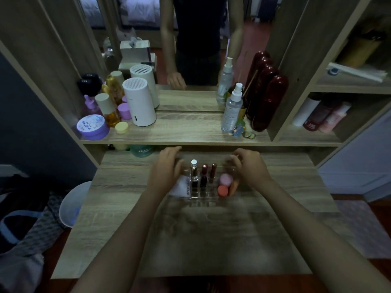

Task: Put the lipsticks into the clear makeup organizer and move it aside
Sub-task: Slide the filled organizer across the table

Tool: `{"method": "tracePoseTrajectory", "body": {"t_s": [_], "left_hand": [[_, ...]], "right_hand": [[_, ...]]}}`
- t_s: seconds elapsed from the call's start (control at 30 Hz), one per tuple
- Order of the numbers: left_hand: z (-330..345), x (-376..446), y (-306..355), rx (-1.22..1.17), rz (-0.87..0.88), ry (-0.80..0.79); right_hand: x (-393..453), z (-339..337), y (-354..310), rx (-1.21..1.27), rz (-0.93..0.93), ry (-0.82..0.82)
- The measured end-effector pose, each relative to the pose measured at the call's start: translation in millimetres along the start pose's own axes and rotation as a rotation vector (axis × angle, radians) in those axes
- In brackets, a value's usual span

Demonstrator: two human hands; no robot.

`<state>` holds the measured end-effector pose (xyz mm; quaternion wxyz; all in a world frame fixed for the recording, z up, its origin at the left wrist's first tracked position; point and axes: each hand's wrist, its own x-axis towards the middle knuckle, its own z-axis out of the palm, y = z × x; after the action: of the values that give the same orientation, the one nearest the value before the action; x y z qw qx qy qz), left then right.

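Observation:
The clear makeup organizer stands on the wooden dressing table, near its back. Three lipsticks stand upright in its slots: one with a white cap, a dark red one and a slim brownish one. A white packet lies in its left part, with pink and orange round sponges in its right part. My left hand curls around the organizer's left end. My right hand grips its right end. Both hands are motion-blurred.
A shelf just behind holds purple jars, amber bottles and a white cylinder on the left, a spray bottle and dark red cases on the right. A mirror rises behind it. A green jar sits under the shelf. A white bin stands left of the table.

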<state>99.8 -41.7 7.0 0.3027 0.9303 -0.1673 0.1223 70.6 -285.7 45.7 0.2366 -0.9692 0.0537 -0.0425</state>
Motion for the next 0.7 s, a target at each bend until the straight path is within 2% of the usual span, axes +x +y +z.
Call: {"method": "tracePoseTrajectory", "body": {"t_s": [0.1,0.17,0.3,0.4,0.5,0.7], "left_hand": [[-9.6,-22.6,-23.8,-0.085,-0.184,0.081],[-6.3,-37.1,-37.6,-0.128,-0.360,0.039],[12.3,-56.0,-52.7,-0.266,-0.663,-0.047],[26.2,-63.4,-56.7,-0.445,-0.833,-0.132],[31.7,-67.2,-54.1,-0.605,-0.873,-0.176],[33.8,-73.4,-54.3,-0.605,-0.826,-0.145]], "right_hand": [[-9.1,-2.7,27.1,-0.008,0.107,0.028],[-14.8,1.5,42.7,0.021,0.203,0.000],[-31.2,19.2,56.8,0.130,0.308,-0.216],[-42.5,33.3,57.6,0.088,0.319,-0.357],[-47.2,46.0,58.2,0.130,0.329,-0.387],[-52.3,53.9,49.3,0.227,0.372,-0.332]]}}
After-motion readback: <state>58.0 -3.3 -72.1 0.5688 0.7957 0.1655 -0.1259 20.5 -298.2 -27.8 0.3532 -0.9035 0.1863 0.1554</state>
